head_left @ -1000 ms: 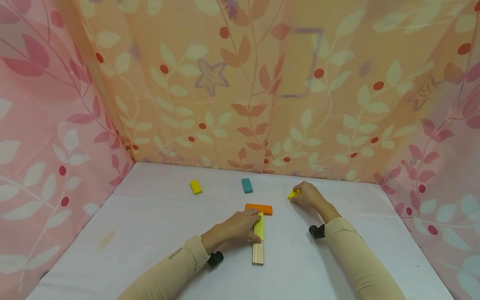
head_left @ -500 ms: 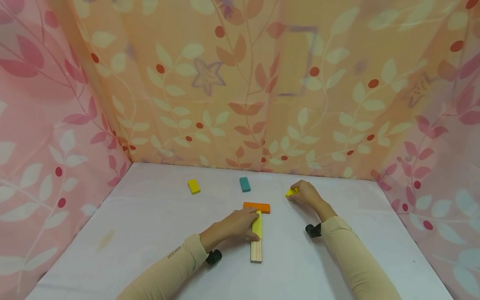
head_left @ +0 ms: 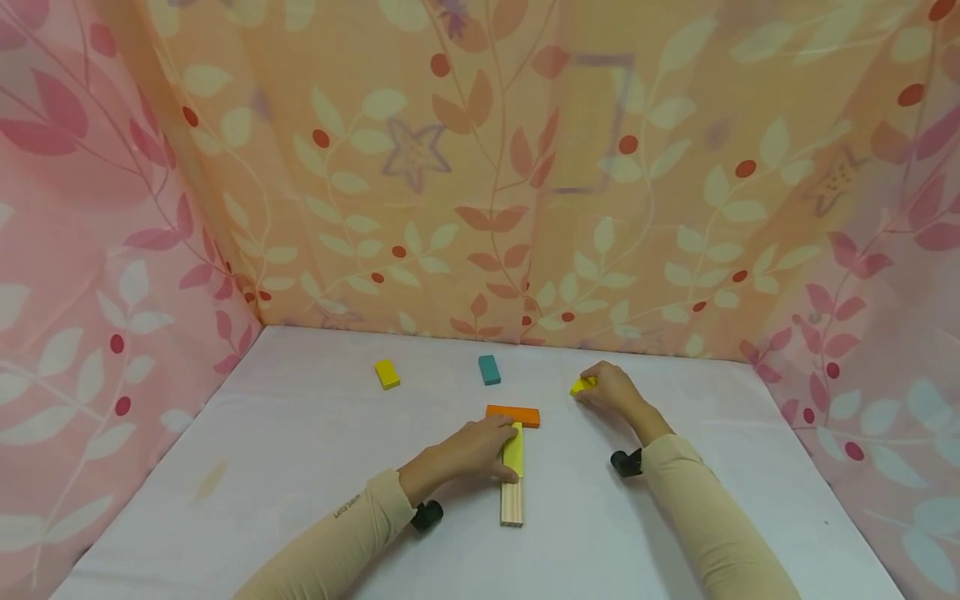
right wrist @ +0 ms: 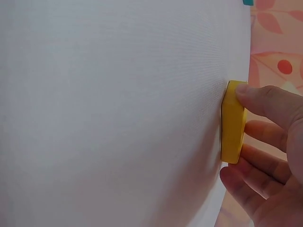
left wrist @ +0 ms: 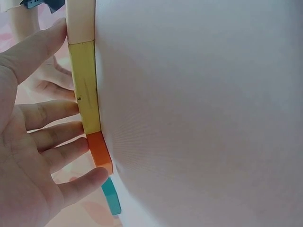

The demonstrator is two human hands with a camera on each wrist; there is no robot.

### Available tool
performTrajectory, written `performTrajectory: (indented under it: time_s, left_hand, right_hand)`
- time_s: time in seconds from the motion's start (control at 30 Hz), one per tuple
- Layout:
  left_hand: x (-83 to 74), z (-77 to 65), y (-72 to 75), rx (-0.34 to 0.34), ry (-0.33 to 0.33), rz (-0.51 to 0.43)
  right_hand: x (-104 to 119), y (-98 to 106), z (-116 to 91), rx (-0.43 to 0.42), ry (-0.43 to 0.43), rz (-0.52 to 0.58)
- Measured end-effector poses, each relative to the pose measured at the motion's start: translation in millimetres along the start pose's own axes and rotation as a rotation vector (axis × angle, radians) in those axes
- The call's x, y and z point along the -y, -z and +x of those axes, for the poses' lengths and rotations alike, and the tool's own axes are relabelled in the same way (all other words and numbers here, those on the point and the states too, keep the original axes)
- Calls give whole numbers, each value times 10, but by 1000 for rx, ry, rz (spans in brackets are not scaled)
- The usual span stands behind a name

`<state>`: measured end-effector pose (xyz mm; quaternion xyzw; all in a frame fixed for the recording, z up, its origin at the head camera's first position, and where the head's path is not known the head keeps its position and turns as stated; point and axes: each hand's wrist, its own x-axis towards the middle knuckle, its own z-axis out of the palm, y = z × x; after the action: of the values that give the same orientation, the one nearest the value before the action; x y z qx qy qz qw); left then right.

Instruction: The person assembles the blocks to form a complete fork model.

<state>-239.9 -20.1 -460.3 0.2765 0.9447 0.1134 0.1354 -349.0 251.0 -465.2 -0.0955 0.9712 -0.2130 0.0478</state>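
Note:
In the head view my left hand rests over a light yellow block. Its fingers are spread and fairly straight, touching the top of that block and the orange block in the left wrist view. The thumb reaches the end of the plain wooden block. These three lie end to end, the orange one crosswise at the far end. My right hand pinches a bright yellow block between thumb and fingers, low at the white cloth.
Behind the orange block lies a teal block. Another yellow block is at the back left. The white-covered table ends at a flower-patterned curtain on the back and both sides.
The whole head view shifts slightly left as the camera moves. Both hands and the blocks keep their places.

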Motion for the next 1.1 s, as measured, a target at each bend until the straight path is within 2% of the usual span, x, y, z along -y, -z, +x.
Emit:
performTrajectory:
  time_s: [0.43, 1.1]
  left_hand:
    - [10, -7, -6, -14, -7, -6]
    - [39, 6, -32, -10, -16, 10]
  right_hand:
    - [17, -18, -25, -38, 3, -6]
    - [131, 29, -17, -16, 61, 38]
